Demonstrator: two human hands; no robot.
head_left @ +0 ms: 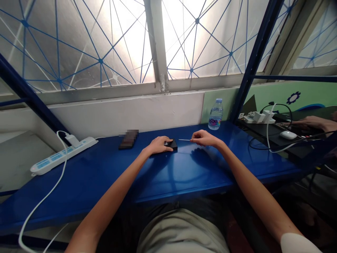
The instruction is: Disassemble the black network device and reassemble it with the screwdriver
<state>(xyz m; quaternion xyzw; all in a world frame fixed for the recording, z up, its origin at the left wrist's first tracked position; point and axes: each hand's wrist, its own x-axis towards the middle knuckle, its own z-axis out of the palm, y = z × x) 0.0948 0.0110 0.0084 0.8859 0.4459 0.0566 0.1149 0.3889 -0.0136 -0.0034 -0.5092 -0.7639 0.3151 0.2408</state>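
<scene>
On the blue table (110, 182), my left hand (159, 145) rests over a small black box-like object (173, 144), its fingers wrapped around the near and far sides. Part of the object is hidden under the palm. My right hand (202, 138) is raised a little above the table to the right, pinching a thin white stick (184, 140) between thumb and fingers. The stick points left toward the black object, with a gap between them. A shadow of the right hand falls on the table below it.
A dark, partly pixelated flat item (129, 139) lies left of my hands. A white power strip (64, 155) with a cable is at the far left. A water bottle (215, 115) stands at the back right. Another person's hand (309, 122) is at the right, near chargers (263, 116).
</scene>
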